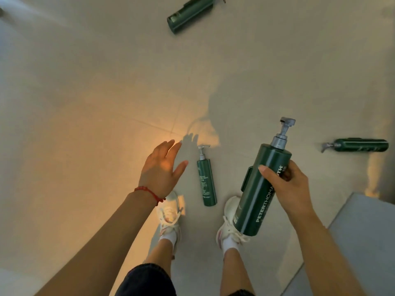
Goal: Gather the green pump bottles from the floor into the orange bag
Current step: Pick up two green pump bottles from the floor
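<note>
My right hand [286, 184] grips a large green pump bottle [259, 195] around its middle, held up with the grey pump pointing away from me. My left hand [160, 169] hovers with straight fingers, holding nothing, just left of a slimmer green pump bottle [206, 182] that lies on the floor between my feet. Another green bottle [359, 144] lies on its side at the far right, and a third [190, 13] lies at the top of the view. No orange bag is in view.
Pale tiled floor [85, 92] all around, with a warm orange glow on it left of my hand. My two white sneakers [170, 216] stand below the slim bottle. A grey mat or step edge [363, 231] fills the lower right corner.
</note>
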